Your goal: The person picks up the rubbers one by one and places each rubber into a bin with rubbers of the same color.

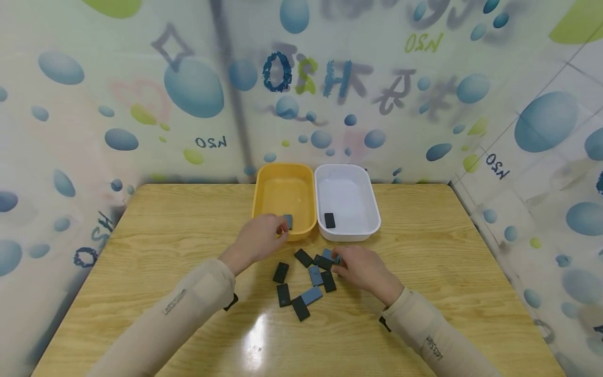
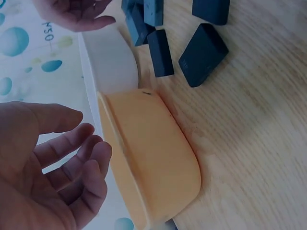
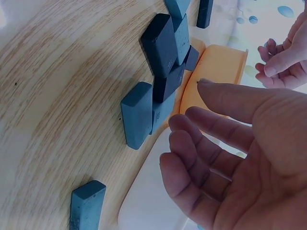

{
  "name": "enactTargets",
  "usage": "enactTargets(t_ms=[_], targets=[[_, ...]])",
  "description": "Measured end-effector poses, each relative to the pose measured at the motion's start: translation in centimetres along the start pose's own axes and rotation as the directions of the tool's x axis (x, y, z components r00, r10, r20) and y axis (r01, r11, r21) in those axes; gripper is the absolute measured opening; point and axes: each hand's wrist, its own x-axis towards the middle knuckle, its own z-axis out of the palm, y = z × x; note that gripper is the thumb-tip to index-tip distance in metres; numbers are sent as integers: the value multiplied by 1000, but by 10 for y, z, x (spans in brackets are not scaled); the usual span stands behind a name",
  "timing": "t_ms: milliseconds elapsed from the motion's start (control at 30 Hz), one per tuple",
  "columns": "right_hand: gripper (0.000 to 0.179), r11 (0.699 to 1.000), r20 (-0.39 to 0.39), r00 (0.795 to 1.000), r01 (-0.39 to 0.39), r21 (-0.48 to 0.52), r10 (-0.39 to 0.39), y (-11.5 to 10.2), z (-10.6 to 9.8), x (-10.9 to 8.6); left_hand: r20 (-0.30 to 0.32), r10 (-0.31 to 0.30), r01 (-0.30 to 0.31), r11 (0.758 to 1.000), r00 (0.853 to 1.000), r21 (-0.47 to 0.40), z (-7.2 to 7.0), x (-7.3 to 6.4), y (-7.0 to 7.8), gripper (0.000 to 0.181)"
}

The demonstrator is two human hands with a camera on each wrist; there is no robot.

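Note:
My left hand point(image 1: 258, 240) is over the front rim of a yellow bin point(image 1: 285, 166), its fingers relaxed and bent with nothing between them in the left wrist view. Beside the fingertips, a blue rectangular block point(image 1: 289, 222) shows inside this bin, partly hidden by them. Over the table, my right hand point(image 1: 363, 268) hovers at the right edge of a group of blocks, loosely curved; the right wrist view shows it holds none. Nearest to it are a black block point(image 1: 323, 262) and a blue block point(image 1: 328, 254), partly covered by the hand in the head view.
A white bin point(image 1: 349, 236) stands against the yellow one's right side, with a black block point(image 1: 330, 220) inside. Several more black and blue blocks, such as a black block point(image 1: 300, 308), lie on the wooden table point(image 1: 188, 225). A patterned wall covering point(image 1: 188, 157) rises behind.

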Motion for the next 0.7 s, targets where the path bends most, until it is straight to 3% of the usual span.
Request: enactTargets(t_ms=[267,700], targets=[[23,1000,10,1000,-8,14,8,-1,-3,-1,29,37,-37,999,999,-9,8,-12,2,12],[23,1000,-19,1000,-1,5,1,3,-5,-2,78,19,-18,1000,997,-22,28,-23,-10,8]])
